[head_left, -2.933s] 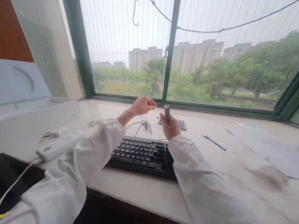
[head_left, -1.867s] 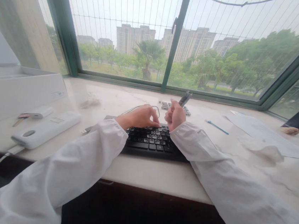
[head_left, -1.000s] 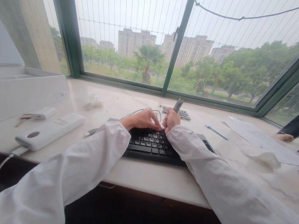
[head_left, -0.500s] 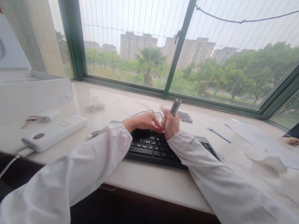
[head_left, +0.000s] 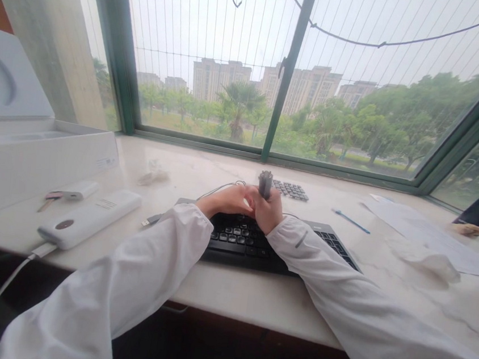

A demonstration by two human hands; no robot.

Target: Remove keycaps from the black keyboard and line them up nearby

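A black keyboard lies at the table's front edge, and several of its keys show pale squares where caps are off. Above its middle, my right hand is wrapped round a short grey tool whose notched end points up; its lower end is hidden. My left hand comes in from the left and meets my right hand, its thumb and fingers curled together. What lies between those fingertips, if anything, is hidden. Behind my right hand are rows of loose dark keycaps.
At left stand a white power bank with a cable, a key and an open white box. A USB plug rests left of the keyboard. To the right lie a blue pen, paper and crumpled tissue.
My right hand and the grey tool have shifted left and slightly down, and the tool stands more upright. My left hand's fingers have curled in closer against my right hand. The view tilts up slightly.
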